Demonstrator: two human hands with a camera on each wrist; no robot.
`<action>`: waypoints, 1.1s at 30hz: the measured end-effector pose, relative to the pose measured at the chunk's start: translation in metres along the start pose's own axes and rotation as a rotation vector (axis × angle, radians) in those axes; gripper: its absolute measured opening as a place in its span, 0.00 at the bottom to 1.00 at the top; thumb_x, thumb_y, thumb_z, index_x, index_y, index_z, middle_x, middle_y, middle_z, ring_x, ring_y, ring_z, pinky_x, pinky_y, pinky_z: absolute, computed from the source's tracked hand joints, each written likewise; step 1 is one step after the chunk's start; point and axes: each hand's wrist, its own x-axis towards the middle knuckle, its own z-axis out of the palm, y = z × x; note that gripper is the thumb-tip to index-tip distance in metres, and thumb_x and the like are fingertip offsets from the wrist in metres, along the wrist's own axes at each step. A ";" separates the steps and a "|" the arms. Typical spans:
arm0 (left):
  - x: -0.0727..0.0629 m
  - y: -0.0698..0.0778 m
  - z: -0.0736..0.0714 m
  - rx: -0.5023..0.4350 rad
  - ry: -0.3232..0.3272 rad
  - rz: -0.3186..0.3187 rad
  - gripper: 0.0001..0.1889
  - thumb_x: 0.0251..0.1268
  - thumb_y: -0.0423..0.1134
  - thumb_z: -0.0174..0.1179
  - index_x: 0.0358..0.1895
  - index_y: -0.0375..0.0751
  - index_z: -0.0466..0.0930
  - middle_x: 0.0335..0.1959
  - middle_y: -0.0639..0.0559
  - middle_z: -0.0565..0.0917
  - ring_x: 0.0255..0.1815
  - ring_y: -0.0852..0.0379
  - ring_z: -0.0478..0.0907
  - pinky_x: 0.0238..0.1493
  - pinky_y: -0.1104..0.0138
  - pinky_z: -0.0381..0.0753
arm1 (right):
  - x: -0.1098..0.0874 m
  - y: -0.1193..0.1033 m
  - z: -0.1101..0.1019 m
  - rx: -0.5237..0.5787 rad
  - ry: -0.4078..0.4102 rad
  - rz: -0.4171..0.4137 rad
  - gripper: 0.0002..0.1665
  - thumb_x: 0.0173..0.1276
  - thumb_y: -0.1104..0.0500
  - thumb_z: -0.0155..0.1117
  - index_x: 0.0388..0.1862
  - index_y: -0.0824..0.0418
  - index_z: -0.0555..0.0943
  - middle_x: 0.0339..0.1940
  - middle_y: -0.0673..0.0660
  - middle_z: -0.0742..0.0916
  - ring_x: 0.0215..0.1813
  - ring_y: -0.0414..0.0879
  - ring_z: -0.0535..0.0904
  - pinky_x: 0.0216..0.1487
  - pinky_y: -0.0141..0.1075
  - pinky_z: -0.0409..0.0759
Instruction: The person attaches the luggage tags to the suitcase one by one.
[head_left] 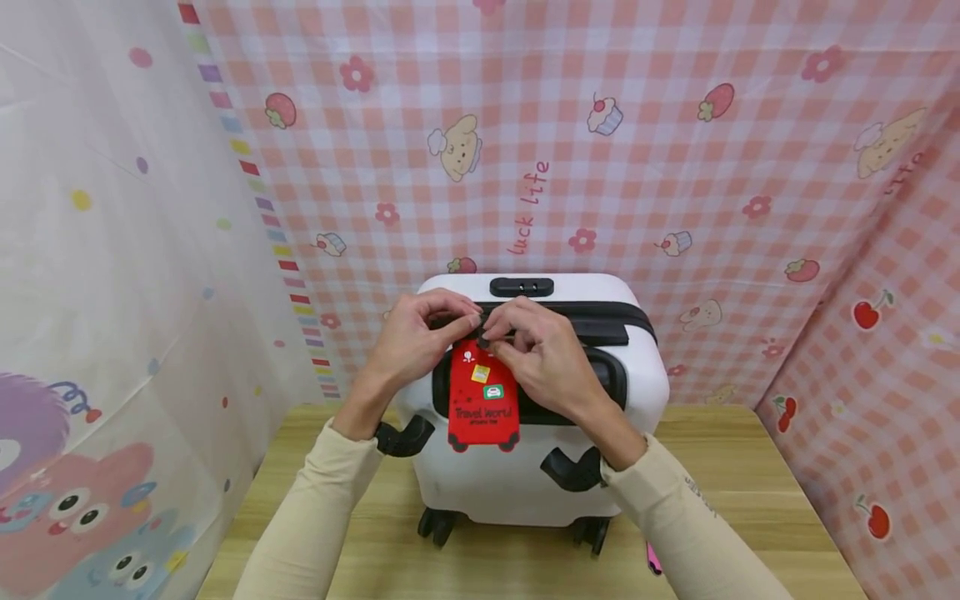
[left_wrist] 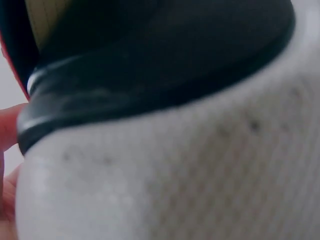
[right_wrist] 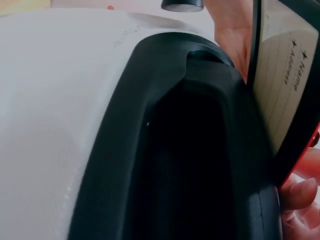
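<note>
A red suitcase-shaped luggage tag [head_left: 483, 417], printed "Travel World", hangs against the front of a white suitcase [head_left: 517, 483]. My left hand [head_left: 414, 340] pinches the tag's dark strap [head_left: 481, 321] at its upper end, thumb and index finger together. From the other side, my right hand [head_left: 547, 358] pinches the strap just above the tag. Fingers mostly cover the strap. Behind the tag lies the suitcase's black handle recess [head_left: 611, 379]. In the right wrist view, the tag's back shows a lined card [right_wrist: 285, 70] reading "Name" and "Address".
The suitcase stands on black wheels [head_left: 437, 525] on a wooden table [head_left: 337, 517]. Its top bears a black combination lock [head_left: 522, 287]. A small pink object [head_left: 654, 557] lies by the right sleeve. Patterned curtains [head_left: 637, 183] enclose the back and sides.
</note>
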 end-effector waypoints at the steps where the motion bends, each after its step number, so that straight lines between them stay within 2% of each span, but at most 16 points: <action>1: 0.000 0.000 0.000 0.006 0.002 0.001 0.05 0.64 0.33 0.66 0.37 0.36 0.88 0.42 0.46 0.86 0.45 0.54 0.83 0.53 0.61 0.82 | 0.000 0.000 0.000 0.008 0.003 -0.005 0.06 0.63 0.70 0.67 0.31 0.61 0.85 0.40 0.53 0.86 0.21 0.40 0.70 0.26 0.31 0.72; 7: 0.001 -0.001 0.004 0.036 0.026 0.016 0.03 0.63 0.31 0.66 0.36 0.35 0.88 0.40 0.46 0.86 0.45 0.54 0.82 0.53 0.61 0.81 | -0.003 0.002 -0.001 0.024 0.018 -0.040 0.07 0.64 0.71 0.65 0.34 0.60 0.86 0.33 0.52 0.86 0.21 0.40 0.69 0.25 0.31 0.69; 14: 0.000 0.002 0.007 0.092 0.028 -0.018 0.04 0.63 0.32 0.65 0.35 0.36 0.88 0.40 0.47 0.87 0.45 0.54 0.82 0.53 0.61 0.80 | -0.005 0.004 -0.004 0.044 0.001 -0.072 0.08 0.63 0.72 0.65 0.33 0.61 0.85 0.30 0.52 0.85 0.23 0.40 0.72 0.26 0.30 0.73; 16: 0.000 0.002 0.007 0.097 0.023 -0.022 0.04 0.64 0.32 0.65 0.36 0.37 0.88 0.40 0.48 0.87 0.45 0.55 0.82 0.52 0.61 0.80 | -0.004 0.004 -0.005 0.061 -0.006 -0.041 0.07 0.63 0.72 0.66 0.32 0.62 0.85 0.31 0.53 0.87 0.24 0.40 0.75 0.28 0.30 0.76; 19: 0.000 0.002 0.007 0.095 0.016 -0.011 0.04 0.64 0.33 0.65 0.37 0.38 0.88 0.40 0.49 0.86 0.44 0.55 0.81 0.51 0.62 0.80 | -0.003 0.003 -0.007 0.099 -0.017 0.047 0.04 0.64 0.70 0.67 0.34 0.62 0.84 0.33 0.53 0.88 0.26 0.40 0.80 0.32 0.31 0.81; 21: -0.001 0.002 0.007 0.100 0.011 0.002 0.04 0.65 0.34 0.65 0.38 0.39 0.88 0.40 0.49 0.85 0.43 0.55 0.80 0.49 0.62 0.80 | -0.001 0.001 -0.008 0.118 -0.024 0.113 0.02 0.65 0.68 0.68 0.35 0.62 0.83 0.35 0.54 0.88 0.26 0.41 0.81 0.31 0.32 0.82; 25: -0.002 0.001 0.006 0.109 -0.018 0.023 0.07 0.66 0.34 0.63 0.43 0.40 0.87 0.37 0.49 0.84 0.41 0.55 0.78 0.47 0.62 0.79 | 0.002 -0.001 -0.008 0.153 -0.038 0.192 0.03 0.67 0.66 0.66 0.38 0.62 0.80 0.37 0.55 0.85 0.20 0.47 0.77 0.24 0.34 0.79; 29: -0.002 0.000 0.004 0.090 -0.047 0.046 0.12 0.63 0.32 0.64 0.49 0.41 0.86 0.36 0.49 0.86 0.42 0.55 0.80 0.52 0.60 0.77 | 0.004 -0.002 -0.007 0.179 -0.046 0.240 0.04 0.69 0.66 0.65 0.40 0.62 0.78 0.36 0.56 0.84 0.18 0.49 0.75 0.21 0.36 0.76; 33: -0.003 -0.001 0.004 0.072 -0.065 0.062 0.14 0.62 0.32 0.66 0.52 0.42 0.85 0.40 0.51 0.87 0.45 0.55 0.81 0.54 0.59 0.79 | 0.004 -0.002 -0.008 0.182 -0.039 0.279 0.04 0.69 0.65 0.65 0.40 0.61 0.78 0.35 0.57 0.83 0.18 0.50 0.76 0.20 0.35 0.74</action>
